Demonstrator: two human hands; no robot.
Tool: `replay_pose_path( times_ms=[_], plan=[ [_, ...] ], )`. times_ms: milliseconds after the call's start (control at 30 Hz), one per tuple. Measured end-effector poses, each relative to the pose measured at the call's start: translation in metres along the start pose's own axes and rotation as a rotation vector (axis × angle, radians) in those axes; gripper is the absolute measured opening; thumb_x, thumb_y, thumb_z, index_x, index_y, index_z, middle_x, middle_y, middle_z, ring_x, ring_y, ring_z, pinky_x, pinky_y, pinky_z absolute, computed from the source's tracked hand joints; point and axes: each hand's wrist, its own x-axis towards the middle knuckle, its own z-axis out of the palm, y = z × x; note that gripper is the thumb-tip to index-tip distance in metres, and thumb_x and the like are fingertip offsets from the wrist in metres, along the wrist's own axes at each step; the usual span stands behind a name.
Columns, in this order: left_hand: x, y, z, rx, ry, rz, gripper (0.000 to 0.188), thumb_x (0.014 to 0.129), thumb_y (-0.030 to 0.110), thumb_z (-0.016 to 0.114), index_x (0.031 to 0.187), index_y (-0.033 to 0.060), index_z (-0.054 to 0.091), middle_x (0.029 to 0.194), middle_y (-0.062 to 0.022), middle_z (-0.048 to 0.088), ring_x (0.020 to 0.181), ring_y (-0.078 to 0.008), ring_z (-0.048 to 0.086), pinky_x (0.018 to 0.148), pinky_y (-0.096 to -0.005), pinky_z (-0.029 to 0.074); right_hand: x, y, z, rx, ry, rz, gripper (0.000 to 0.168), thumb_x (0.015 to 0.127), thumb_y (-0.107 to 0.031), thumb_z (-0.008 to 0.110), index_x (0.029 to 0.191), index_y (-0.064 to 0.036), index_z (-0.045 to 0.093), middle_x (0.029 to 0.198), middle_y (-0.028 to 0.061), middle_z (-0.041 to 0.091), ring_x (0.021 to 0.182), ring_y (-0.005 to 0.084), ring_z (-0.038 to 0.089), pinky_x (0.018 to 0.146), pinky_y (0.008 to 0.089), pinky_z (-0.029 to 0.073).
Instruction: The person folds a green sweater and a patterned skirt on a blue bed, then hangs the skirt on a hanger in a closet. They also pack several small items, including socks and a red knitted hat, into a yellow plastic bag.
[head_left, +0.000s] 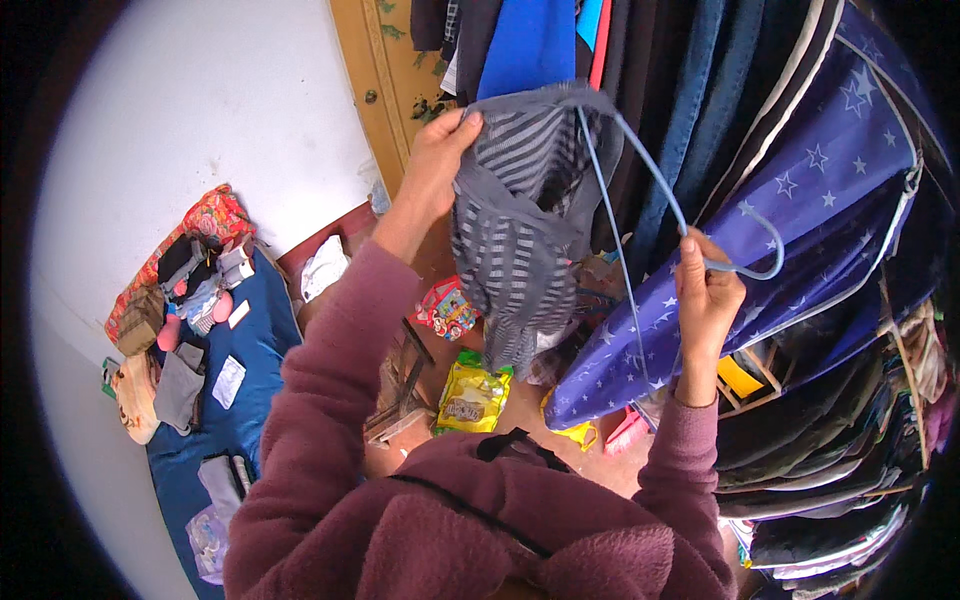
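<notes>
A grey striped knit garment (510, 247) hangs in the air before me, its opening turned partly towards me. My left hand (442, 154) pinches its upper edge between thumb and fingers. In my right hand (705, 289) is a light blue clothes hanger (651, 166), gripped near its hook, which points to the right. The far part of the hanger reaches into the garment's opening, where the cloth hides its end.
Clothes hang at the back, among them a blue garment (529, 49) and jeans (694, 112). A star-patterned purple cover (795, 187) bulges on the right beside rows of clothes (810, 450). Folded clothes (180, 382) lie on a blue bed (247, 337). A yellow bag (472, 397) is below.
</notes>
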Motion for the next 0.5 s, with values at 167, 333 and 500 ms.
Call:
replay_pose_path(
  times_ms=[167,333,500],
  plan=[
    [0.013,0.024,0.006,0.154,-0.080,-0.108,0.021,0.089,0.017,0.053,0.099,-0.0001,0.060,0.086,-0.0017,0.062,0.074,-0.0094,0.057,0.068,-0.0245,0.049,-0.007,0.014,-0.016,0.013,-0.212,0.023,0.023,0.086,-0.018,0.059,0.095,0.002,0.063,0.054,-0.0033,0.045,0.046,0.0030,0.039,0.042,0.0177,0.028],
    [0.020,0.025,0.011,0.136,-0.136,-0.177,0.023,0.087,0.017,0.055,0.100,-0.0011,0.060,0.084,-0.0036,0.063,0.071,-0.0103,0.059,0.065,-0.0247,0.050,-0.026,0.000,-0.034,0.068,-0.268,0.088,0.023,0.085,-0.017,0.060,0.097,0.002,0.063,0.055,-0.0025,0.047,0.046,0.0035,0.039,0.042,0.0179,0.029],
    [0.007,0.026,0.023,0.510,-0.265,-0.068,0.023,0.085,0.020,0.058,0.098,0.0016,0.063,0.087,-0.0022,0.063,0.079,-0.0112,0.058,0.071,-0.0247,0.047,-0.044,-0.003,-0.020,0.055,-0.412,0.167,0.020,0.083,-0.013,0.062,0.096,0.001,0.063,0.059,-0.0034,0.048,0.050,0.0037,0.040,0.044,0.0189,0.031]
  ],
)
